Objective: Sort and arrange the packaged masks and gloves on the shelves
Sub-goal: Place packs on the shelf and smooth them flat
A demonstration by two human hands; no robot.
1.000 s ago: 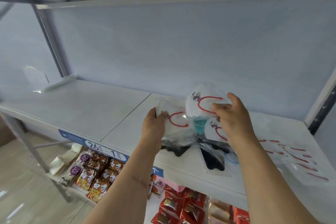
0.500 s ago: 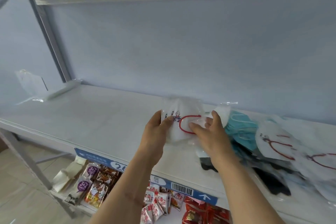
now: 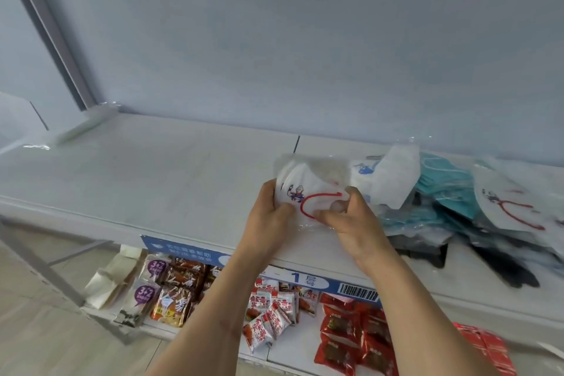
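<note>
Both hands, left [image 3: 268, 217] and right [image 3: 351, 223], pinch packaged mask [image 3: 308, 189], seemingly above shelf [image 3: 171, 180]

Soft, even daylight-like light fills the scene, bright with a cool bluish cast. Shadows are faint; only a dim one lies under the shelf [image 3: 183, 180] edge. Small glints show on the clear plastic wrap [image 3: 311, 224]. Wide-angle bending curves the shelf upright [image 3: 45, 30] at the left. The whole frame is slightly soft, with smeared detail
</note>
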